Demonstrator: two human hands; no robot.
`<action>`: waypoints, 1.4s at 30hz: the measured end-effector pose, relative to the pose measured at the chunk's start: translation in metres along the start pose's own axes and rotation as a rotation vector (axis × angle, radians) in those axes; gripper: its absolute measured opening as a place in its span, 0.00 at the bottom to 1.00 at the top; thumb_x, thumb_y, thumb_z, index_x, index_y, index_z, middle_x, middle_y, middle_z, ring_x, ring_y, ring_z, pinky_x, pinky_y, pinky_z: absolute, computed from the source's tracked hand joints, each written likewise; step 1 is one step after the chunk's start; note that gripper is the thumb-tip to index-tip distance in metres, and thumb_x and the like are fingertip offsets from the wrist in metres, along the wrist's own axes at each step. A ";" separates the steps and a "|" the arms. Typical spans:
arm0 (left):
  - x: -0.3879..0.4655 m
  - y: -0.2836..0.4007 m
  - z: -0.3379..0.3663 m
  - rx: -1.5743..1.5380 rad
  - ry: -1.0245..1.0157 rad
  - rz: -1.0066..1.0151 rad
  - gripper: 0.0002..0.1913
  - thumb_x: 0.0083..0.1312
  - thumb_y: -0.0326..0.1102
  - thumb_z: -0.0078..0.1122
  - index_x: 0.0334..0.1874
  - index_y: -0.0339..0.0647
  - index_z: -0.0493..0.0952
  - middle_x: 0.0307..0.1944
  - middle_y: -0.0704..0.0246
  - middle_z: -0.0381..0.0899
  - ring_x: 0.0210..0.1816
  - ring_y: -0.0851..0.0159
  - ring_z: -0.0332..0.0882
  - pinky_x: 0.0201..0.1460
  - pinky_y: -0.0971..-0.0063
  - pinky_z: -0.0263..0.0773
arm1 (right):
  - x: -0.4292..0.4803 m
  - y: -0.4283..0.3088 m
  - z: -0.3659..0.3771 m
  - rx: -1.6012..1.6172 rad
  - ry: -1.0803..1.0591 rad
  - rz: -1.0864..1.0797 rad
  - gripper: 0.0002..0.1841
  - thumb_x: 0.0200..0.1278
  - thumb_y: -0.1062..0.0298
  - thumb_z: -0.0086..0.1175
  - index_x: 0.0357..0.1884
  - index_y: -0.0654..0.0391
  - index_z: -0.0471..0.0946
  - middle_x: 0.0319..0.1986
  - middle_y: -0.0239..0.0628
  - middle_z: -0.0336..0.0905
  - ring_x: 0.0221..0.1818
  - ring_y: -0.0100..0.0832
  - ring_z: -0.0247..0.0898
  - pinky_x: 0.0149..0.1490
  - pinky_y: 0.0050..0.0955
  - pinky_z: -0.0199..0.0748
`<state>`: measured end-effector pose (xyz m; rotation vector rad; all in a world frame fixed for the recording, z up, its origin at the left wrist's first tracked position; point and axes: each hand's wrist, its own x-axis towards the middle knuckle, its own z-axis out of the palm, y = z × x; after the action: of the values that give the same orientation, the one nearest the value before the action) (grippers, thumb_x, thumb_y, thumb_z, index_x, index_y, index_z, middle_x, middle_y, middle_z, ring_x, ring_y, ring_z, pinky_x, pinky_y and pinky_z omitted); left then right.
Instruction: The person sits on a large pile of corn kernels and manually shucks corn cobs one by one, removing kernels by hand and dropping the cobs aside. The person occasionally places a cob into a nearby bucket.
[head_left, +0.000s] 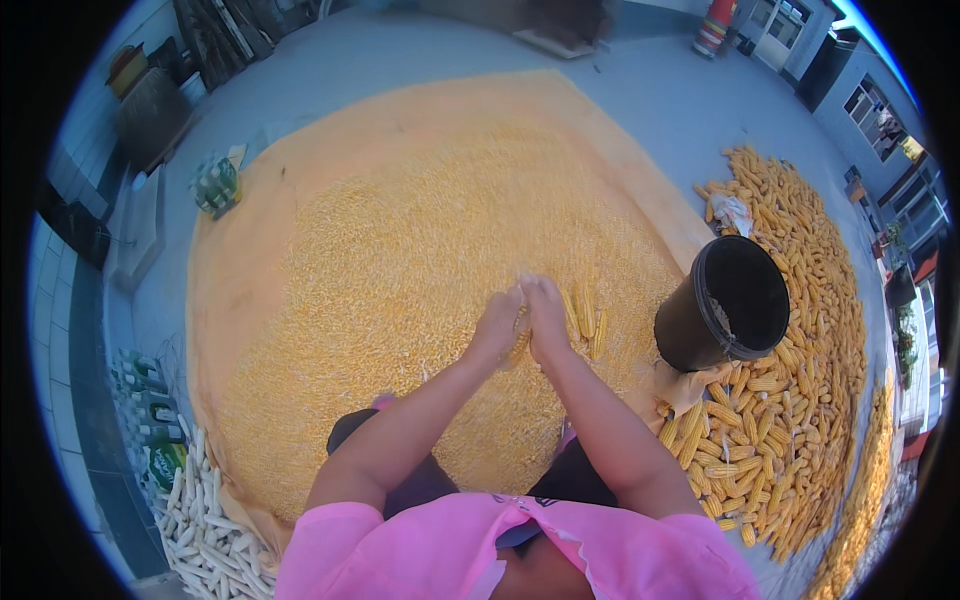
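Over a broad spread of loose corn kernels (390, 285), both my hands are pressed close together. Between them is a yellow corn cob (517, 341), partly covered by the palms and fingers. My left hand (497, 322) grips it from the left, and my right hand (547, 311) from the right. The fingertips meet at the top and are blurred. Just right of my right hand, several whole corn ears (587, 319) lie side by side on the kernels. Beneath the kernels is an orange-tan ground sheet (247, 247).
A black plastic bucket (675, 322) stands at the right beside a large heap of corn ears (810, 390). Stripped white cobs (199, 525) are piled at lower left, near packs of bottles (154, 409). Another bottle pack (217, 184) sits at the sheet's far left edge.
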<state>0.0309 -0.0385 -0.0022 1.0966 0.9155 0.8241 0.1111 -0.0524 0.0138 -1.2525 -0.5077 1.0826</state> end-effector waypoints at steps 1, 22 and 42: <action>0.000 -0.002 0.001 0.164 0.028 0.003 0.19 0.64 0.48 0.34 0.40 0.38 0.67 0.31 0.67 0.69 0.35 0.68 0.67 0.39 0.76 0.63 | 0.000 0.002 0.001 0.052 0.014 0.000 0.10 0.57 0.61 0.44 0.27 0.57 0.66 0.23 0.28 0.62 0.26 0.22 0.56 0.32 0.22 0.57; -0.002 0.006 0.008 -0.256 -0.057 -0.133 0.21 0.64 0.51 0.35 0.44 0.40 0.68 0.36 0.65 0.72 0.39 0.67 0.71 0.39 0.74 0.68 | -0.002 0.007 -0.007 -0.241 -0.005 -0.182 0.14 0.62 0.57 0.38 0.32 0.59 0.66 0.24 0.29 0.62 0.29 0.21 0.57 0.37 0.21 0.58; 0.002 0.017 -0.019 0.526 -0.446 0.136 0.16 0.61 0.44 0.43 0.28 0.37 0.71 0.22 0.62 0.71 0.25 0.62 0.70 0.31 0.72 0.65 | 0.030 -0.002 -0.037 0.125 0.117 -0.083 0.16 0.62 0.56 0.38 0.27 0.59 0.68 0.18 0.34 0.66 0.20 0.27 0.63 0.26 0.26 0.63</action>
<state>0.0125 -0.0258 0.0098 1.7341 0.6942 0.4167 0.1550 -0.0453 -0.0022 -1.1675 -0.3937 0.9507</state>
